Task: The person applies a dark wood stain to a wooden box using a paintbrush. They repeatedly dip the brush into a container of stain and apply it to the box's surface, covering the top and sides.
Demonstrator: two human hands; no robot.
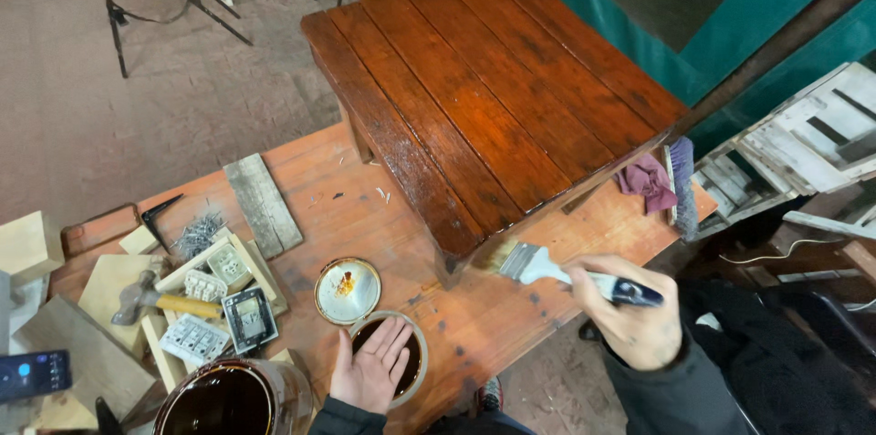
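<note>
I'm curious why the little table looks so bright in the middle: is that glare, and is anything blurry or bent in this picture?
In the head view, the small wooden table shows an orange sheen on its wet-looking top, likely glare; the right hand with the paintbrush is sharp; the left hand rests over an open tin; straight edges bow slightly near the frame's borders.

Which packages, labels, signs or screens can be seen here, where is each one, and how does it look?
Phone screen: far left edge of the bench, small dark rectangle, lit, with blue spots.
Open can: bottom edge, left of the left hand, round metal, full of dark brown liquid.
Loose lid: just above that hand, round, pale inside with an orange stain.
No signs or labels are visible.
</note>
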